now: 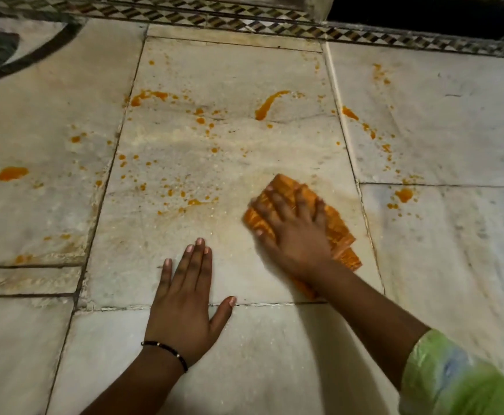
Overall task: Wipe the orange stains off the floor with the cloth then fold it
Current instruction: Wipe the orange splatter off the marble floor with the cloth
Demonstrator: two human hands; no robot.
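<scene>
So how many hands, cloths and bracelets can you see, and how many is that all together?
Hands: 2, the left hand flat on the floor, the right hand pressing the cloth
Cloths: 1, the orange cloth
Bracelets: 1, a dark bracelet on the left wrist
Total: 4

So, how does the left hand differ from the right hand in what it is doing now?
The left hand lies flat on the bare pale marble floor with nothing under it; the right hand presses on the folded orange cloth. The left hand looks sharp, the right hand is blurred. The left wrist wears a thin black bracelet; the right arm shows a green sleeve. Both have straight fingers, palm down.
</scene>
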